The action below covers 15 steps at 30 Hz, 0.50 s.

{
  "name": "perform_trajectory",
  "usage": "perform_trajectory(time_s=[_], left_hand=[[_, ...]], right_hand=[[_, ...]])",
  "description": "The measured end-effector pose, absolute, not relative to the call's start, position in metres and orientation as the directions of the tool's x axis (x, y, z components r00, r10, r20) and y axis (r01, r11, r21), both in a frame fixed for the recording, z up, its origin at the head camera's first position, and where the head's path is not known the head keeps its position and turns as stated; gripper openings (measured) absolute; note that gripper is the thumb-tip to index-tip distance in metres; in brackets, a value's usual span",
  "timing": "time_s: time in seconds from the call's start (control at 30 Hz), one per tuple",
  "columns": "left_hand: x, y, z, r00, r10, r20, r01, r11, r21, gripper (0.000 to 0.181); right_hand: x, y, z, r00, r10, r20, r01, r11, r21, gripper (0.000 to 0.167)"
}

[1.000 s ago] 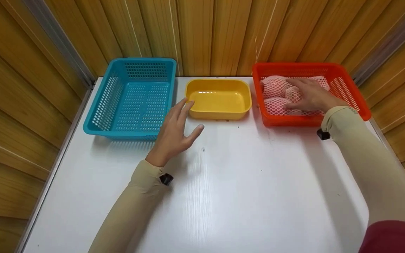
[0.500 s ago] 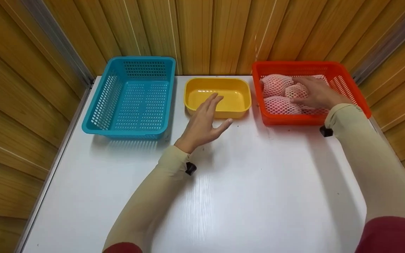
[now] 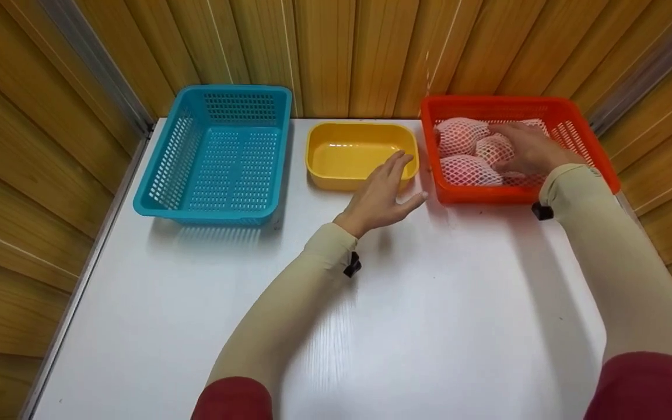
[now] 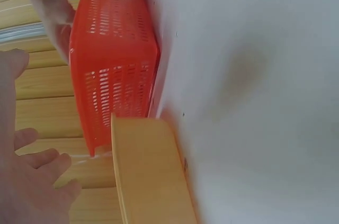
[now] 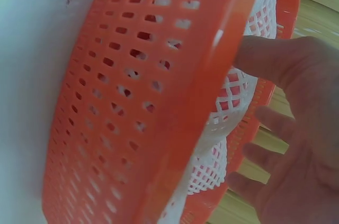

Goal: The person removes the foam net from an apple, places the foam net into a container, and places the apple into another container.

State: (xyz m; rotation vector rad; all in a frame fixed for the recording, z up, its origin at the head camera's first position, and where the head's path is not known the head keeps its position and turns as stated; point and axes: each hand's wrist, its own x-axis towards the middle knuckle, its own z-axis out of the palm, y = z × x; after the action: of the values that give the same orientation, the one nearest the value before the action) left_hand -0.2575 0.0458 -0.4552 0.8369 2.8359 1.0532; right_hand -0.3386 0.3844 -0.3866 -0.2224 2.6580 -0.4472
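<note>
Right hand (image 3: 527,150) spread over the net-wrapped round items (image 3: 462,137) in the red basket (image 3: 476,195), far right; contact unclear. Left hand (image 3: 378,199), fingers spread, by yellow tub's (image 3: 330,182) near-right corner.

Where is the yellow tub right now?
In the head view, the yellow tub sits near the wooden wall, between the blue basket on the left and the red basket.
</note>
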Motion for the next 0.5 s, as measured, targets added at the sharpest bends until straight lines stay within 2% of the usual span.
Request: perform_trajectory(time_s=[0.2,0.27,0.5], left_hand=[[-0.266,0.068,-0.458,-0.845,0.506,0.171,0.499,0.633,0.592,0.088],[-0.268,0.073,-0.459,-0.843,0.510,0.171,0.504,0.638,0.582,0.089],[-0.274,0.093,-0.462,-0.859,0.498,0.119,0.458,0.644,0.613,0.094]], right_hand=[[-0.346,0.386,-0.383,-0.872,-0.204,-0.444,-0.055,0.944,-0.326,0.106],[-0.349,0.386,-0.383,-0.867,-0.223,-0.447,-0.086,0.948,-0.307,0.106],[-0.358,0.386,-0.383,-0.842,-0.221,-0.493,-0.103,0.961,-0.256,0.110]])
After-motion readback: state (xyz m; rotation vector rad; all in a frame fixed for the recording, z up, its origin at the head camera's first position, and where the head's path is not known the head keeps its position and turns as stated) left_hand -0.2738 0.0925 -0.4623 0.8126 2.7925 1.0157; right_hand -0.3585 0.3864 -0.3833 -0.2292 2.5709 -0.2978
